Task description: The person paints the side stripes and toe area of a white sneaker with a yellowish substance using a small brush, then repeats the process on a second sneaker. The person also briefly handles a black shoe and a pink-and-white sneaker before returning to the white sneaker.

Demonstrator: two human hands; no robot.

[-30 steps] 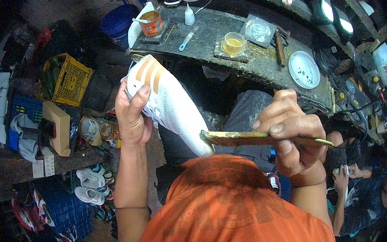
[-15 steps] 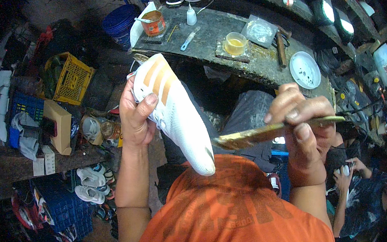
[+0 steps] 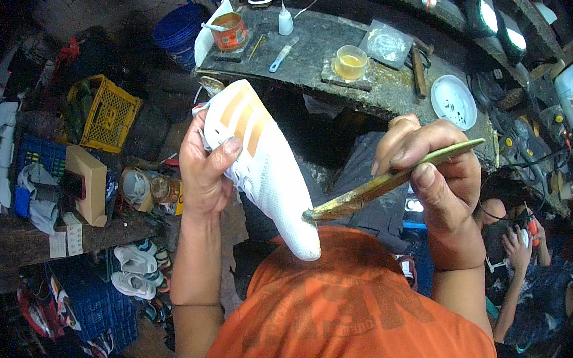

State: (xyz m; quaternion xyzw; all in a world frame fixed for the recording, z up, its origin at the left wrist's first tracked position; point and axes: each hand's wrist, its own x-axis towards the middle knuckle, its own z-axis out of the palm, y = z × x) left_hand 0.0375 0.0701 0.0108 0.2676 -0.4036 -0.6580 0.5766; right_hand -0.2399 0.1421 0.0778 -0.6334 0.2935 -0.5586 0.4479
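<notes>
A white shoe upper (image 3: pixel 269 173) with tan stripes hangs toe down over my lap. My left hand (image 3: pixel 208 165) is closed round its heel end, the thumb pressed on the near side. Between the thumb and fingers of my right hand (image 3: pixel 433 164) is a flat, glue-stained brush (image 3: pixel 362 193), with its dark tip touching the shoe's side close to the toe. The sole side of the shoe is mostly hidden from this angle.
Across the workbench stand an orange can (image 3: pixel 229 32), a white squeeze bottle (image 3: pixel 285 20), a cup of yellow liquid (image 3: pixel 350 63), a hammer (image 3: pixel 419 71) and a white plate (image 3: pixel 454 102). More shoes (image 3: pixel 135 259) sit at left. Another person's hands (image 3: pixel 521 241) work at lower right.
My right hand has tilted the brush and brought its tip onto the shoe near the toe. The shoe has barely shifted. At lower right, the other person now holds something red.
</notes>
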